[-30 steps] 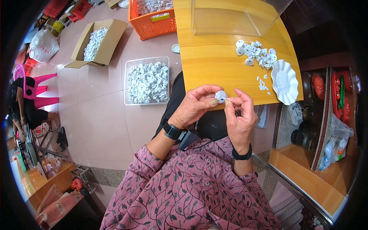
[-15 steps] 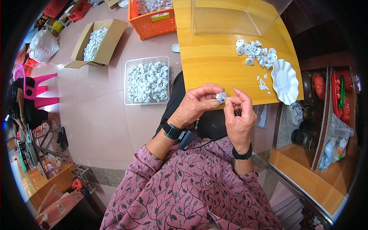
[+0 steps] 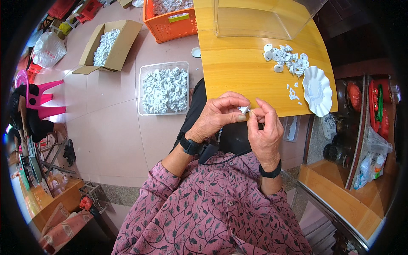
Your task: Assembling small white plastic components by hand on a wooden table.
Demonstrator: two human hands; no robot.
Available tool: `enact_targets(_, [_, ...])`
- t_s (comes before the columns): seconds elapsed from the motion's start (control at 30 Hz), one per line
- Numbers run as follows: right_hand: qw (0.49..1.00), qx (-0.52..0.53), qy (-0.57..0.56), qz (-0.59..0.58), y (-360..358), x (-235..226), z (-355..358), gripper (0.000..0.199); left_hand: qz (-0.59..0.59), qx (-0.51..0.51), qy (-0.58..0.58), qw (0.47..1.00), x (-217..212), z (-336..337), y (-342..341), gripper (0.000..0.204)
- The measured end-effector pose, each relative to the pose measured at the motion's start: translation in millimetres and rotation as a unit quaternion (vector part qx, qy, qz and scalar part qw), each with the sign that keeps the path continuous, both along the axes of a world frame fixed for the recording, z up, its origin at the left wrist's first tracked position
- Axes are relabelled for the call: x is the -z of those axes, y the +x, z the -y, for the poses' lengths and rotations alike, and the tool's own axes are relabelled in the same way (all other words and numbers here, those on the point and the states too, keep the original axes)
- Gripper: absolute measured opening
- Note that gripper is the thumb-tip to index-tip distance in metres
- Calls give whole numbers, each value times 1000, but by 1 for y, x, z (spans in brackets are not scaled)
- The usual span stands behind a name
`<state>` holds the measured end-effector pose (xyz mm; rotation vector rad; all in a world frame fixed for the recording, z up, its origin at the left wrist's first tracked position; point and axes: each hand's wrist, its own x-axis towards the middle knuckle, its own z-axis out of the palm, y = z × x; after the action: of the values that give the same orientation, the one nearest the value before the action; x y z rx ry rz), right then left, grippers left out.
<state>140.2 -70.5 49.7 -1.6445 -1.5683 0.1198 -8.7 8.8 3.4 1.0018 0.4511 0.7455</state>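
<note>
A small white round plastic part is pinched between the thumb and fingers of my left hand, above the table's near edge. The thumb and forefinger of my right hand close together right at this part's side. A small white peg showed there a moment earlier; now the fingertips mostly hide it. On the yellow wooden table lies a pile of similar white round parts, with several small white pegs nearer me. A white wavy-edged dish beside them holds more tiny pieces.
A clear tub full of white parts stands on the floor to the left, with a cardboard box and an orange crate behind. A clear plastic bin sits on the table. Far left, a person sits near a pink chair.
The round part has tilted from facing me to nearly edge-on in my left fingers. My right fingertips have moved slightly and now cover the peg. The view has shifted a little.
</note>
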Motion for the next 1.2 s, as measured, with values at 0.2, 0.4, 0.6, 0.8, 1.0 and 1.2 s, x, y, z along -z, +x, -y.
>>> enact_targets(0.2, [999, 5, -18, -31, -4, 0, 2, 37, -7, -6, 0, 1000, 1, 2, -1, 33])
enact_targets(0.4, [994, 13, -44, -96, -6, -4, 1, 36, -17, -4, 23, 1000, 0, 2, -1, 29])
enact_targets(0.6, [994, 9, -46, -96, -5, -1, 1, 35, -16, 3, 9, 1000, -3, 2, -1, 31])
enact_targets(0.8, [982, 19, -75, -172, -3, 2, 4, 29, 23, -9, -40, 999, 4, 3, -2, 28])
enact_targets(1.0, [971, 30, -100, -213, 1, 1, 7, 11, 41, -9, -117, 992, 2, 5, -1, 27])
enact_targets(1.2, [976, 20, -131, -174, -2, -10, 4, 9, 45, -19, -74, 996, 7, 5, -1, 28])
